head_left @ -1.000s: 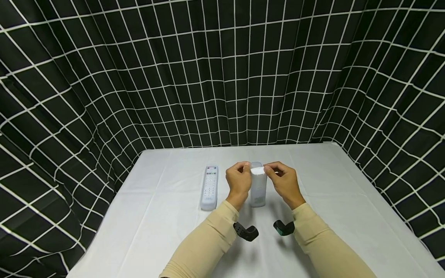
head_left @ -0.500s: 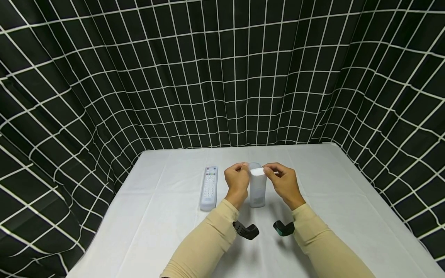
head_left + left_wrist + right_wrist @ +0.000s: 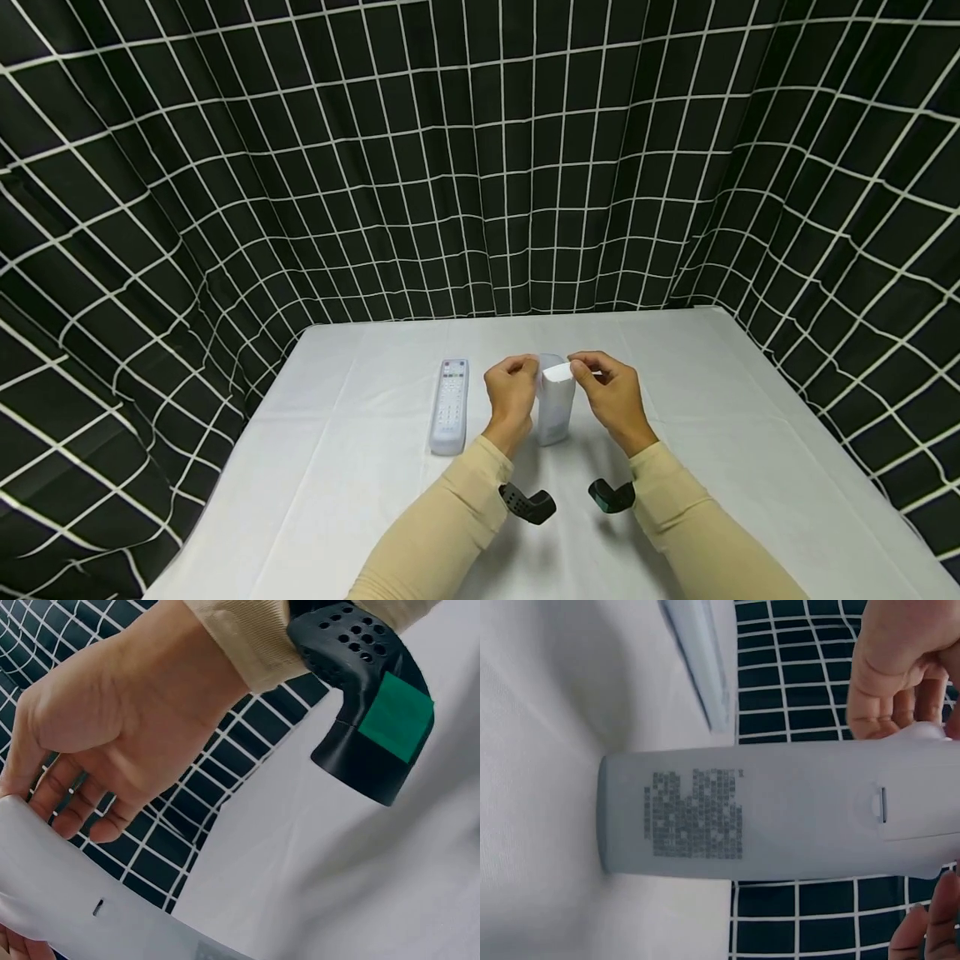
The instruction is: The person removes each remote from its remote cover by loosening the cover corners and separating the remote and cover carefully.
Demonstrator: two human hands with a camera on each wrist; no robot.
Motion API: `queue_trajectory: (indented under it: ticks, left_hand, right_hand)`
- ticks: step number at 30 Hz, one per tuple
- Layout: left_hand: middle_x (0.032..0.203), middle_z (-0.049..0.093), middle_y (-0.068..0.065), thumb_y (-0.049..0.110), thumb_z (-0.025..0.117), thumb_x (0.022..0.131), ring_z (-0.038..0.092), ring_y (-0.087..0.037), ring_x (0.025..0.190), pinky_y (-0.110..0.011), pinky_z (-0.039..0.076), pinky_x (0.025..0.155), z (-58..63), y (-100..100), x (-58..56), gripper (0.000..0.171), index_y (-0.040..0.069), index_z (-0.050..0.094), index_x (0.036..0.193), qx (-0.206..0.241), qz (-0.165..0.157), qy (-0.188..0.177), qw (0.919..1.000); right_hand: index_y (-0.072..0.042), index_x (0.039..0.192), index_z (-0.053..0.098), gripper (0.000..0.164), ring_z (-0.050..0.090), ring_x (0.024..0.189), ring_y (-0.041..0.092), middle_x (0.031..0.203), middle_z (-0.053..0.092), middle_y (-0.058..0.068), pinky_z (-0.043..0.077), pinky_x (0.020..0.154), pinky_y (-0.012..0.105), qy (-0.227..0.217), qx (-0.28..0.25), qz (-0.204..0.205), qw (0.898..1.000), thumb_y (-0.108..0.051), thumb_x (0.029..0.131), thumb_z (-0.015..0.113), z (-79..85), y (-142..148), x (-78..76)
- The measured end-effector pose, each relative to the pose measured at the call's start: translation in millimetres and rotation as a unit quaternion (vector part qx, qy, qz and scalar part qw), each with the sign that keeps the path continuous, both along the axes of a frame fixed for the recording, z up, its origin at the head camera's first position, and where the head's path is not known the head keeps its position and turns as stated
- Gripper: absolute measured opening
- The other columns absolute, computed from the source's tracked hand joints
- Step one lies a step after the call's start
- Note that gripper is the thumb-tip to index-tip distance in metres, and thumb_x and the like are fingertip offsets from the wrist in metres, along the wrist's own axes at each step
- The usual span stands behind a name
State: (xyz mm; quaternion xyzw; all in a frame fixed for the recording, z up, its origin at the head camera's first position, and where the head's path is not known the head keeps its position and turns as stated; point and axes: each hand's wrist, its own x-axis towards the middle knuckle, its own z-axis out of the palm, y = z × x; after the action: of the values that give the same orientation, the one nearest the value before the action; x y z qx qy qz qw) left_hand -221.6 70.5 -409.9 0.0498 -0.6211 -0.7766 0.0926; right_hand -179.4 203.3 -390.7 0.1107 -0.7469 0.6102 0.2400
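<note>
Left hand [image 3: 512,393] and right hand [image 3: 611,390] are pinching opposite top corners of remote control [image 3: 556,410], fingers curled in. Remote control is standing nearly upright, lower end apparently resting on table [image 3: 360,500], likely for bracing; paired grip is presumably keeping it steady, printed back facing wearer. Translucent flap [image 3: 551,360] is rising behind white top. Second remote [image 3: 450,408] is lying buttons-up beyond left hand, perhaps leaving working room.

I see one remote [image 3: 449,408] on the desk [image 3: 337,508], centre-left in frame; a second remote [image 3: 556,410] between left hand [image 3: 512,396] and right hand [image 3: 617,396]; curtain [image 3: 480,167] behind.
</note>
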Motion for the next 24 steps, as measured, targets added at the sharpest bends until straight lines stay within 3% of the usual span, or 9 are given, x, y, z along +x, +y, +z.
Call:
queue_trajectory:
  ticks: [7,16,24]
  left_hand:
    - [0.09,0.065,-0.004,0.018,0.069,0.089,0.056,-0.018,0.081,-0.029,0.047,0.069,-6.8,-5.5,5.3,0.015,0.003,0.073,0.089,-0.005,-0.03,-0.018,0.9994]
    - [0.078,0.059,-0.002,0.019,0.07,0.089,0.052,-0.017,0.078,-0.03,0.043,0.071,-13.4,-6.4,5.1,0.02,0.003,0.072,0.076,-0.008,-0.029,-0.033,0.999]
    - [0.083,0.057,-0.004,0.017,0.07,0.089,0.049,-0.021,0.086,-0.035,0.041,0.078,-19.2,-6.9,1.2,0.022,0.001,0.07,0.075,0.0,-0.041,-0.063,0.9972]
  right_hand:
    - [0.014,0.101,0.066,0.018,0.058,0.08,0.014,0.097,0.066,0.025,0.048,0.07,0.019,0.005,-0.009,-0.005,1.0,-0.001,0.093,0.063,-0.5,-4.4,-1.1]
    - [0.013,0.099,0.067,0.017,0.057,0.084,0.016,0.093,0.066,0.023,0.046,0.073,0.023,0.004,-0.005,-0.013,1.0,-0.002,0.093,0.063,1.1,-5.1,-0.9]
    - [0.013,0.099,0.067,0.016,0.056,0.08,0.017,0.095,0.066,0.024,0.045,0.069,0.023,0.002,-0.006,-0.01,1.0,-0.002,0.092,0.064,-1.3,-5.4,-1.8]
